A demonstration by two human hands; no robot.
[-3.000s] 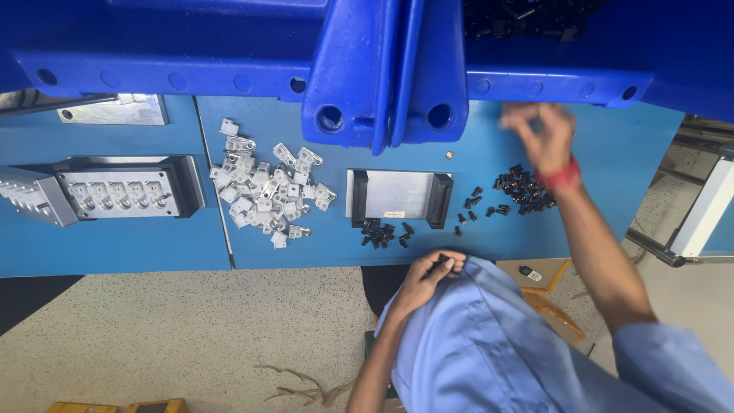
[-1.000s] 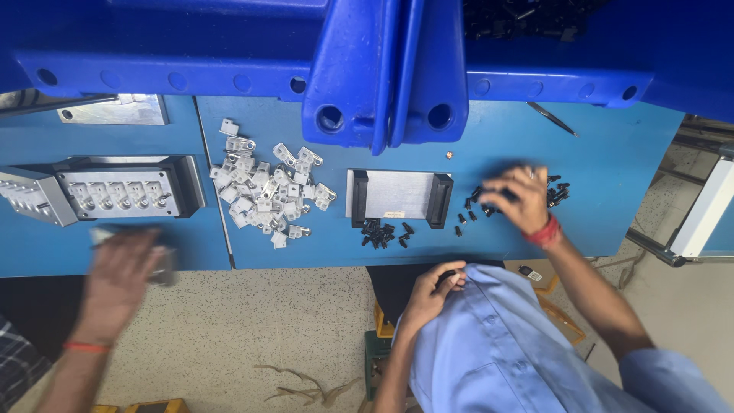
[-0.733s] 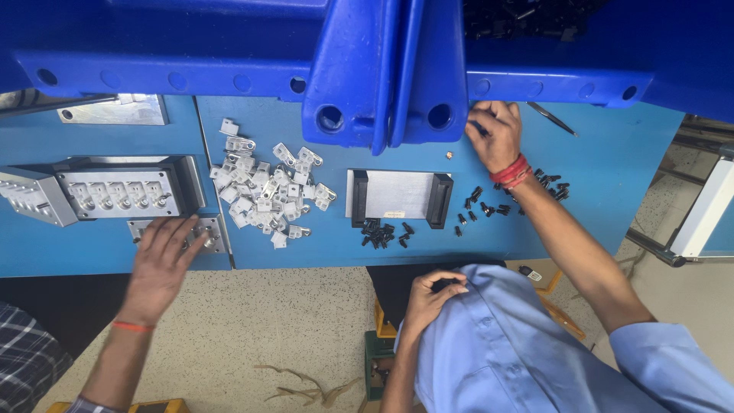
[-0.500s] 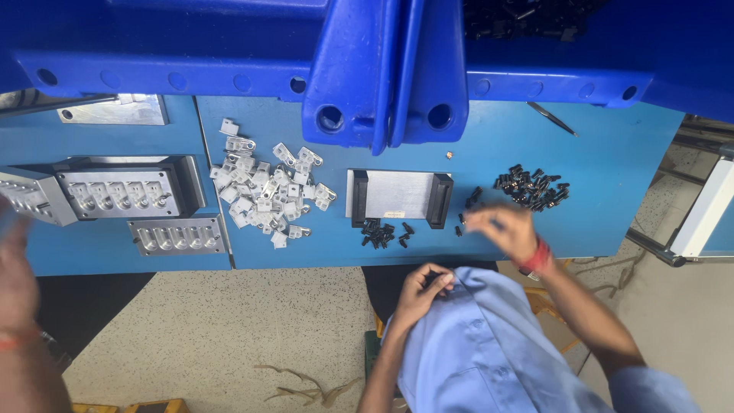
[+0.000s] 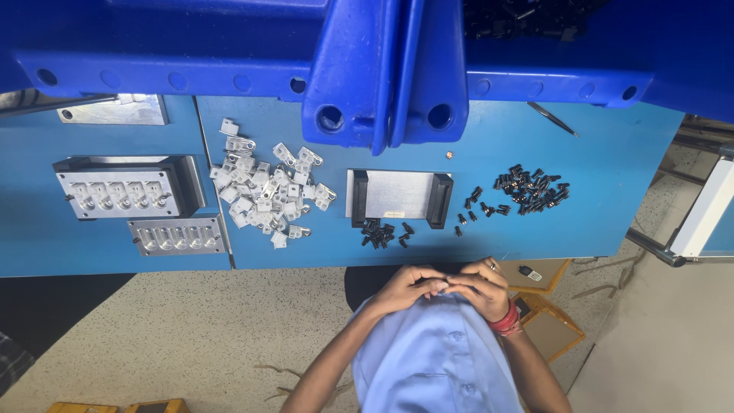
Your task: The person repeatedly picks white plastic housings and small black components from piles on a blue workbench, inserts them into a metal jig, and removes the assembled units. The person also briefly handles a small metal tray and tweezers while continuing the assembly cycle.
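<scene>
Both hands meet just off the desk's near edge, over the person's blue shirt: the left hand and right hand touch at the fingertips, curled around something too small to make out, so whether they pinch a part cannot be told. A red band circles the right wrist. Nearest on the desk, by the near edge, lies a small cluster of black parts, touching the metal plate with black ends. More black parts are heaped toward the right edge. White clips pile left of the plate. Two grey moulds sit near the left edge.
</scene>
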